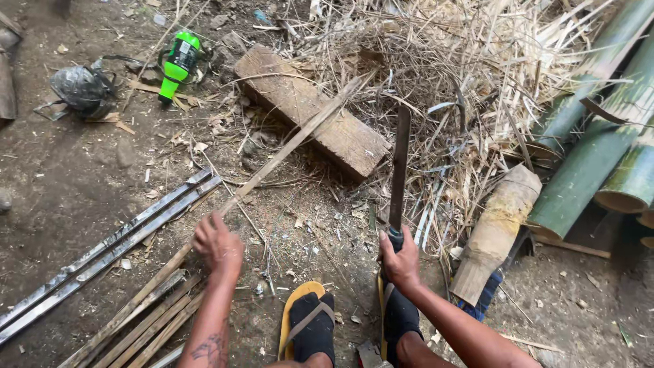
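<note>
Your left hand [218, 244] had its fingers curled tight around a long bamboo strip [286, 146], gripping it near its lower part. From that grip the strip ran up and to the right, its long axis slanting across the dirt floor [82, 184] until its far end rested on top of the wooden block [310, 109]. The other end passed back down-left of your hand, among the pile of split strips [146, 317] lying on the ground.

Your right hand [400, 262] was closed around the handle of a machete [399, 167], blade pointing almost straight up and away from you. The blade stood to the right of the wooden block, apart from the strip, so the left hand was the one on the strip and the machete hand was the farther of the two.

Right of the block lay a short bamboo stump [497, 228] and, beyond it, green bamboo poles [593, 157]; behind the block, a heap of dry shavings [470, 75]. Left of the block sat a green bottle [178, 61].

You could not see your fingertips under the strip, and the machete's handle was hidden inside your fist. The poles were cut off by the picture's edge.
</note>
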